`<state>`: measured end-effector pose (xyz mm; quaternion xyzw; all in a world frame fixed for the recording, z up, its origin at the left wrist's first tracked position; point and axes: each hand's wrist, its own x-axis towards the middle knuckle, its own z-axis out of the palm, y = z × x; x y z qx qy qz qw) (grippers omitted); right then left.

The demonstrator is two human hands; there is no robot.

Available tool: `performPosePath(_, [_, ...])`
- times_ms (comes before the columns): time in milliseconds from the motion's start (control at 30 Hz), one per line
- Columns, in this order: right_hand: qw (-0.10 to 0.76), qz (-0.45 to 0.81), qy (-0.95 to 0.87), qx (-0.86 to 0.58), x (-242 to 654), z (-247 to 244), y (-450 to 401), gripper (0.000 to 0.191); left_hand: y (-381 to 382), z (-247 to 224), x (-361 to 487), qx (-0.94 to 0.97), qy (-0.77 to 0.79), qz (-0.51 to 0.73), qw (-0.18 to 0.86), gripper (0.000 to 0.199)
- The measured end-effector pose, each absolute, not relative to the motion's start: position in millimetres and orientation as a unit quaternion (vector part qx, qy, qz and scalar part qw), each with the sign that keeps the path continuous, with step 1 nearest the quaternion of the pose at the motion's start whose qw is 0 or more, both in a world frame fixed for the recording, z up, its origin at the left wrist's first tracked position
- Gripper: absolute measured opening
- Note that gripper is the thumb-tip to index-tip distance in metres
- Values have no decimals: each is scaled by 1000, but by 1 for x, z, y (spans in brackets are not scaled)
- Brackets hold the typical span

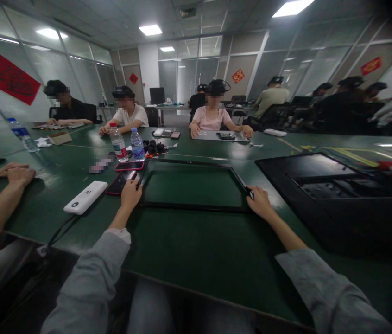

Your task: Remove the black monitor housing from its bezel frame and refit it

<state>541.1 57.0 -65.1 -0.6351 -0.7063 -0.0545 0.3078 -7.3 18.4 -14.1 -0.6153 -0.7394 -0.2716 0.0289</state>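
Note:
A thin black rectangular frame [196, 207], which looks like a monitor bezel, is level just over or on the green table [203, 246]; I cannot tell which. Its middle is open and the green surface shows through. My left hand [131, 192] is closed around its left side, close to the phones. My right hand [260, 202] is closed on the right side near the front corner, where a small dark part with a pale glint [249, 192] shows by the fingers. To the right lies a large black panel [307, 199] with recessed sections.
Left of the frame are a white power bank [85, 197] with a cable, a phone [121, 182], a red-edged phone [129, 166] and two bottles [118, 144] [137, 144]. A co-worker's hands [20, 174] rest at far left. Across the table sits a person in pink [210, 118].

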Motion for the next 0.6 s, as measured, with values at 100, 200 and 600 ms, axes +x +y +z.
performPosePath(100, [314, -54, -705, -633, 541, -65, 57, 50, 18, -13, -7, -614, -741, -272, 26, 37])
performPosePath(200, [310, -51, -708, -632, 542, -66, 57, 49, 18, -13, -7, -616, -744, -257, 18, 36])
performPosePath(600, [309, -49, -708, -633, 542, -66, 56, 47, 19, -15, -8, -618, -743, -255, 9, 36])
